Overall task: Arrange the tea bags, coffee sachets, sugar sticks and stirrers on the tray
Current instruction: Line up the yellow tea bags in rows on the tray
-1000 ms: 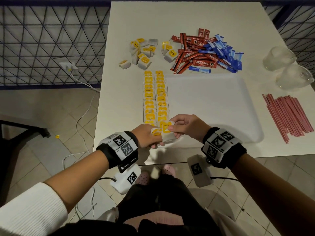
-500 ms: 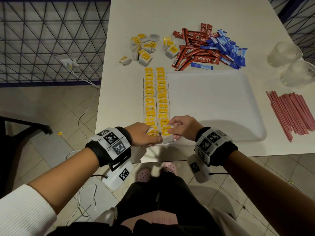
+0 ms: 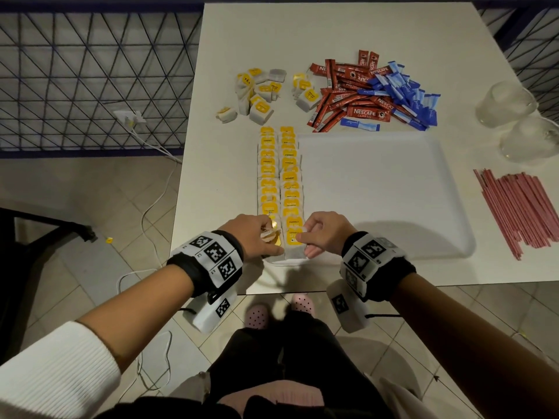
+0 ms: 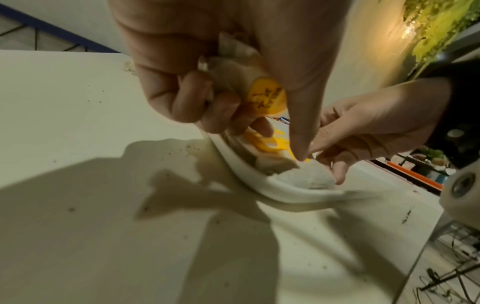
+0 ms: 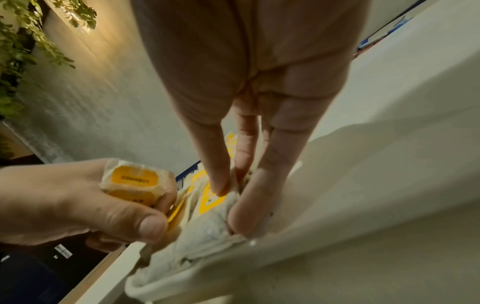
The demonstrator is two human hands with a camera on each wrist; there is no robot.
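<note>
A white tray (image 3: 378, 192) lies on the white table, with two rows of yellow-tagged tea bags (image 3: 279, 173) along its left side. My left hand (image 3: 272, 237) grips a small bunch of tea bags (image 4: 265, 96) at the near end of the left row, its thumb reaching down to the tray's near left corner. My right hand (image 3: 304, 237) pinches the nearest tea bag (image 3: 294, 237) of the right row between thumb and fingers (image 5: 221, 185), holding it down on the tray rim (image 4: 259, 185). In the right wrist view my left hand's bunch (image 5: 135, 181) sits just left of that bag.
Loose tea bags (image 3: 257, 92) lie beyond the tray at the far left. Red coffee sachets (image 3: 348, 95) and blue sugar sticks (image 3: 405, 92) are piled at the far middle. Pink stirrers (image 3: 520, 207) lie to the right, two glasses (image 3: 508, 104) behind them. The table's near edge is just under my wrists.
The tea bag held between both hands has come down onto the near end of the right row. My hands have drawn slightly apart, the left keeping its bunch.
</note>
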